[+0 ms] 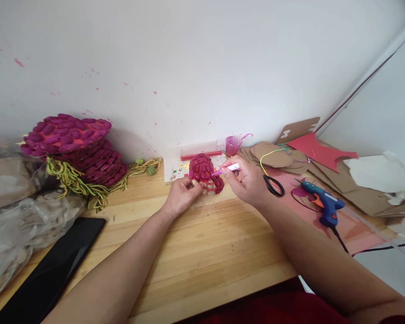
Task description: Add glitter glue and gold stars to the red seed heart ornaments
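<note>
A small round piece [202, 168] covered in nut-shell-like bits is on the table at the centre. Most of its bits are magenta, while those along its lower edge are pale and unpainted. Pinching its lower left edge, my left hand [182, 195] is closed with thumb and fingers together. My right hand [248, 182] grips a white-handled paintbrush [232, 167], its magenta-stained tip at the right side of the piece. Behind the piece lies a white sheet [175, 167] with coloured stars. A paint-stained clear cup [233, 146] with a pink stick stands against the wall.
Stacked magenta shell-covered discs [67, 139] with yellow-green yarn [77, 180] stand at left. Near them are plastic bags [30, 229] and a black flat device [50, 270]. Rightward lie cardboard rounds [272, 155], black scissors [275, 185], a blue glue gun [328, 209] and red sheet [319, 146].
</note>
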### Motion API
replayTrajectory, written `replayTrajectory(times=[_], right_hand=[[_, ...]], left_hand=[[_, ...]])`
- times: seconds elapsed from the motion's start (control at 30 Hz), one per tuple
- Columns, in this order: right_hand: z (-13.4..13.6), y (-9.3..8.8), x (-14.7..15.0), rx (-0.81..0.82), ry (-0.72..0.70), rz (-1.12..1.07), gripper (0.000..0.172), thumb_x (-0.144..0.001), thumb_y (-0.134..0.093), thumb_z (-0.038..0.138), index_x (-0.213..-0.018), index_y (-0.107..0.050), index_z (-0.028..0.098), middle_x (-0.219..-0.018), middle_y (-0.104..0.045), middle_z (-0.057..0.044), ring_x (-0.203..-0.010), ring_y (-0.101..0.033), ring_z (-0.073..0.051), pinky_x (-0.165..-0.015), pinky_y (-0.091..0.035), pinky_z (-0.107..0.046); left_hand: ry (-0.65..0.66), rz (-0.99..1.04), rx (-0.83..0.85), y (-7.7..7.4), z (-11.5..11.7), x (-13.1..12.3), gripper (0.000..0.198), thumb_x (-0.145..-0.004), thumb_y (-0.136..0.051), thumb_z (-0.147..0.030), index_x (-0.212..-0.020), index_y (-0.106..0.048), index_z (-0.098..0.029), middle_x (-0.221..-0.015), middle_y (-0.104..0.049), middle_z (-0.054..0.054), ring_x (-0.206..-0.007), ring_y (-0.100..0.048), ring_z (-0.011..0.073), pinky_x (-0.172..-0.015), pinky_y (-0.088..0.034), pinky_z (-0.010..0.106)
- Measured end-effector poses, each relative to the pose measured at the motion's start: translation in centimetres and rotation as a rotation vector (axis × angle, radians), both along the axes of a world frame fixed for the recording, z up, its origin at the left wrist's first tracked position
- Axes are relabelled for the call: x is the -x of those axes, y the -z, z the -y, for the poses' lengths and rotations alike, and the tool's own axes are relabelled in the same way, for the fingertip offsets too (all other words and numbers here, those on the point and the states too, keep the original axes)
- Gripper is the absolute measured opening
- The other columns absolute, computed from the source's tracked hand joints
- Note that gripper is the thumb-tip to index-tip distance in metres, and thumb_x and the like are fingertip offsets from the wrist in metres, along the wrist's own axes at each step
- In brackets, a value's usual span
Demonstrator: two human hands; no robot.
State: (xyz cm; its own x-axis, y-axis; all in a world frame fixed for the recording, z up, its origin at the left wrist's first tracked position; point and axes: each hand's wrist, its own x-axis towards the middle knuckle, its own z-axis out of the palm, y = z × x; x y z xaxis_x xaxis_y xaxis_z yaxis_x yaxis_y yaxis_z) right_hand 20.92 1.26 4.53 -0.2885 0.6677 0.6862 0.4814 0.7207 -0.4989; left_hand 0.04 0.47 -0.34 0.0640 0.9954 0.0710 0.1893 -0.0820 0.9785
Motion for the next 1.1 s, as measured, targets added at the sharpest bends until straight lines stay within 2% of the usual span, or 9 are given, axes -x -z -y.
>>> replayTrajectory(times=[0.13,0.27,0.37,0.5,0.6,0.73,0.87,1.1], right_hand=[[-1.3,0.3,-1.1,0.071,0.095,-0.202,0.017,-0.096,-0.058,0.038,-0.097,-0.06,0.021,-0.075,-0.062,0.001,-0.062,-0.056,-0.014,-0.06,-0.044,-0.027],[-4.2,-1.3,-2.7,0.057,0.308,-0.272,0.022,-0.096,-0.054,0.044,-0.095,-0.058,0.022,-0.075,-0.062,0.001,-0.067,-0.059,-0.016,-0.063,-0.046,-0.027],[-7.3,-3.6,-3.5,0.056,0.512,-0.089,0.024,-0.094,-0.053,0.044,-0.095,-0.062,0.021,-0.08,-0.066,-0.001,-0.072,-0.061,-0.018,-0.067,-0.046,-0.029],[-11.7,-5.4,-3.5,0.254,0.689,0.326,0.025,-0.093,-0.051,0.034,-0.103,-0.069,0.019,-0.097,-0.073,-0.008,-0.087,-0.065,-0.022,-0.077,-0.046,-0.03],[-14.0,-5.0,-3.2,0.332,0.703,0.442,0.021,-0.087,-0.059,0.028,-0.097,-0.073,0.017,-0.1,-0.076,-0.011,-0.091,-0.067,-0.024,-0.076,-0.045,-0.031],[-15.4,-4.1,-2.9,0.4,0.724,0.515,0.021,-0.082,-0.065,0.028,-0.096,-0.076,0.016,-0.102,-0.077,-0.013,-0.094,-0.068,-0.026,-0.073,-0.045,-0.031],[-15.4,-3.9,-2.8,0.44,0.738,0.538,0.028,-0.082,-0.067,0.035,-0.104,-0.076,0.018,-0.107,-0.077,-0.012,-0.096,-0.068,-0.026,-0.073,-0.045,-0.031],[-14.4,-3.9,-2.4,0.378,0.736,0.538,0.026,-0.089,-0.061,0.037,-0.102,-0.075,0.019,-0.11,-0.075,-0.015,-0.107,-0.066,-0.032,-0.089,-0.044,-0.042]], left_hand=[[-0.047,0.001,0.013,-0.2,-0.1,-0.1,0.036,-0.064,-0.07,-0.047,-0.054,-0.05,-0.019,-0.051,-0.046,-0.004,-0.049,-0.035,0.0081,-0.048,-0.026,0.022],[-0.077,0.019,0.015,-0.2,-0.2,-0.3,0.035,-0.061,-0.07,-0.047,-0.053,-0.049,-0.02,-0.05,-0.044,-0.005,-0.048,-0.034,0.0082,-0.047,-0.024,0.022],[-0.064,0.036,-0.014,0.0,-0.3,-0.2,0.035,-0.062,-0.07,-0.046,-0.052,-0.048,-0.02,-0.05,-0.044,-0.005,-0.048,-0.034,0.0084,-0.047,-0.025,0.022],[-0.048,0.032,-0.033,0.5,-0.5,-0.1,0.034,-0.064,-0.068,-0.046,-0.053,-0.05,-0.019,-0.05,-0.044,-0.005,-0.048,-0.035,0.0088,-0.048,-0.026,0.022],[-0.051,0.015,-0.031,0.6,-0.6,-0.1,0.032,-0.065,-0.068,-0.045,-0.055,-0.053,-0.019,-0.051,-0.046,-0.004,-0.049,-0.037,0.0096,-0.049,-0.027,0.023],[-0.062,0.007,-0.021,0.3,-0.5,-0.1,0.033,-0.064,-0.068,-0.046,-0.054,-0.052,-0.019,-0.051,-0.046,-0.004,-0.049,-0.037,0.0095,-0.048,-0.027,0.023],[-0.068,0.02,0.002,0.0,-0.5,-0.2,0.031,-0.063,-0.07,-0.044,-0.054,-0.053,-0.019,-0.051,-0.046,-0.004,-0.049,-0.036,0.0092,-0.048,-0.026,0.023],[-0.07,0.089,-0.022,0.1,-0.6,-0.2,0.034,-0.064,-0.07,-0.047,-0.056,-0.053,-0.019,-0.053,-0.048,-0.003,-0.051,-0.038,0.0097,-0.051,-0.028,0.023]])
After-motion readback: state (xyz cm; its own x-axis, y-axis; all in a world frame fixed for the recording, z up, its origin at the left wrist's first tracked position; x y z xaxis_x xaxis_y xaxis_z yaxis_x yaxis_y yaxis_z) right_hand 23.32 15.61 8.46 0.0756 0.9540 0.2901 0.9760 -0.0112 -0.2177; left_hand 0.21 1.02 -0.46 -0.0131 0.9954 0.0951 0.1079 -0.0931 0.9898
